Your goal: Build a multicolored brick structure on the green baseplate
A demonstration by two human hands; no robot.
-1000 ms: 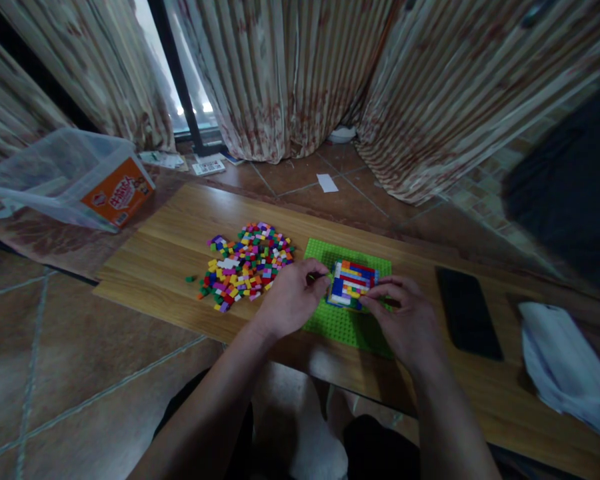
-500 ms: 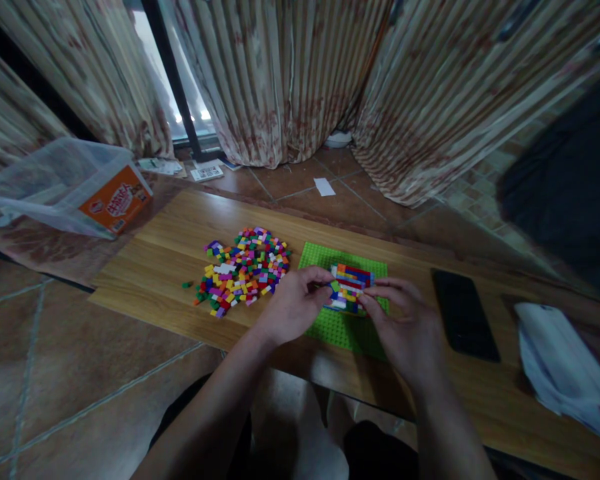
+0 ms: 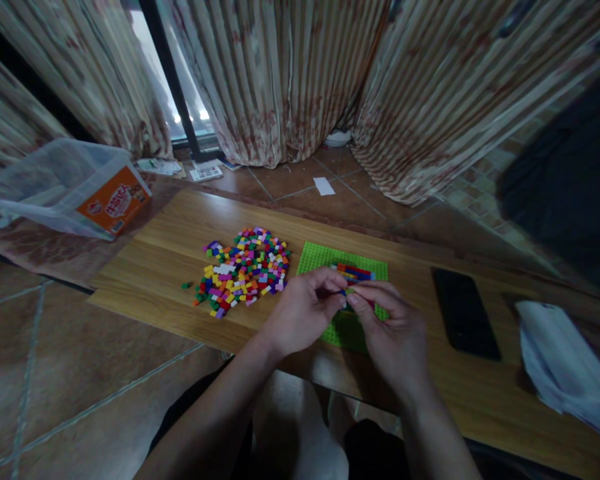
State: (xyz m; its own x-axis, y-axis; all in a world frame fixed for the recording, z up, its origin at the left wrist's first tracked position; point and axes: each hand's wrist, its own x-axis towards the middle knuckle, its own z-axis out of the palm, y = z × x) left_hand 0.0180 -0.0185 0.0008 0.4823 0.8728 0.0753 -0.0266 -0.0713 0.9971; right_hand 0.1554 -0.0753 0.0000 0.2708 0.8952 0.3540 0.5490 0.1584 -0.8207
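My left hand (image 3: 305, 307) and my right hand (image 3: 393, 327) meet fingertip to fingertip over a green studded baseplate (image 3: 345, 333). Both are closed in a pinch around a small yellow-green toy brick (image 3: 350, 291), which the fingers partly cover. Just behind the fingertips, a build of multicoloured toy bricks (image 3: 355, 271) stands on the baseplate, with red, blue and orange rows showing. My hands hide its near part. A pile of loose toy bricks (image 3: 247, 267) in many colours lies left of the baseplate.
The wooden table (image 3: 160, 267) carries a black phone (image 3: 465, 313) and a white folded packet (image 3: 565, 353) on the right. A clear plastic bin (image 3: 65, 187) with an orange label stands at the far left. Curtains (image 3: 290, 80) hang behind, and a dark shape (image 3: 570, 180) stands at the right.
My right hand has moved left and my left hand slightly right, so their fingertips now meet at the small brick. They cover more of the build's near side.
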